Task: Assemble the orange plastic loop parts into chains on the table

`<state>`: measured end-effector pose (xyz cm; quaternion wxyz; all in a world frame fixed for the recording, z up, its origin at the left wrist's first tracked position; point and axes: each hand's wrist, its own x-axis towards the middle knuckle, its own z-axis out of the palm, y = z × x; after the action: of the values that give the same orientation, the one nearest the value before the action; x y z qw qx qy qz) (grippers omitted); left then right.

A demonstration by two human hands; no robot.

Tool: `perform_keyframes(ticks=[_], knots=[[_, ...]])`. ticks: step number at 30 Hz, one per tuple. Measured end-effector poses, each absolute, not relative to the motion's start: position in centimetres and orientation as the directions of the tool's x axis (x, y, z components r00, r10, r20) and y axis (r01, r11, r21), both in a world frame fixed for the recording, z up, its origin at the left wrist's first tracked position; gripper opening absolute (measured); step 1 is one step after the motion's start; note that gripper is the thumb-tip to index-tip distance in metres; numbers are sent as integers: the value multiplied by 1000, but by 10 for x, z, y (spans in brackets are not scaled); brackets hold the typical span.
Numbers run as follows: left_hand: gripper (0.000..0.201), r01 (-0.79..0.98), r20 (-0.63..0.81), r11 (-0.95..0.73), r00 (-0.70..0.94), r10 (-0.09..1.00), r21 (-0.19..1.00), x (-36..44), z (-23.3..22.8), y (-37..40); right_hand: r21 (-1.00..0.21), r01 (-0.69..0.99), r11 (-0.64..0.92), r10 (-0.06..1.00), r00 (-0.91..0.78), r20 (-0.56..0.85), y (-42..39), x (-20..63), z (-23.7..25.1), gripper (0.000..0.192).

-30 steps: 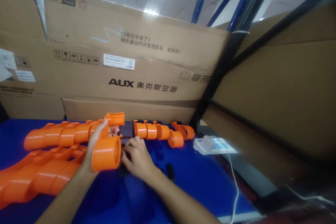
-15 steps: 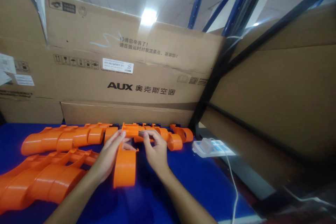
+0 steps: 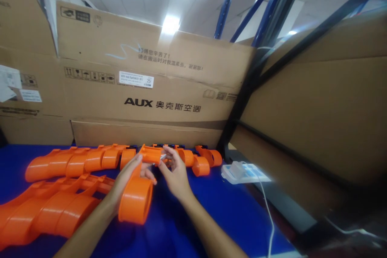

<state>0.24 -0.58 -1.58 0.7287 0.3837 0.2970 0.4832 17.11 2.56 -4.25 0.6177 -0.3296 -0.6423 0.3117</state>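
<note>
Gripping orange part [image 3: 133, 200] at 7 o'clock in curled left hand [image 3: 124, 179]; pinching pale bit [image 3: 163, 156] in nearly closed right hand [image 3: 177, 175] at its upper end, apparently not fully inserted; leaving other parts [image 3: 76, 165] lying at 8 o'clock.

Blue worktop [image 3: 211, 213] w/ 2 rows of orange parts [image 3: 75, 164] L of the fingers [image 3: 173, 154], more orange pcs [image 3: 201, 166] just R, white pwr strip [image 3: 246, 177] farther R.
</note>
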Motion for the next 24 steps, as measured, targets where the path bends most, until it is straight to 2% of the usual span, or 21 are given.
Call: perform_keyframes(ticks=[2, 5, 11, 18, 24], knots=[[66, -447, -90, 269, 381, 920, 853, 2, -16, -4, -853, -51, 520, 852, -33, 522, 27, 172, -43, 31], [63, -453, -78, 206, 285, 955, 867, 4, -16, -6, -881, -99, 463, 885, 5, 465, 27, 179, -39, 26], [45, -443, -26, 72, 108, 994, 894, 10, -18, -17, -864, -100, 494, 866, 147, 478, 25, 199, -24, 28], [49, -399, 19, 24, 104, 994, 917, 13, -16, -17, -868, -125, 481, 876, 26, 482, 19, 198, -21, 29], [54, -399, 48, 16, 149, 988, 917, 13, -14, -20, -871, -104, 480, 876, 2, 483, 19, 197, -23, 29]])
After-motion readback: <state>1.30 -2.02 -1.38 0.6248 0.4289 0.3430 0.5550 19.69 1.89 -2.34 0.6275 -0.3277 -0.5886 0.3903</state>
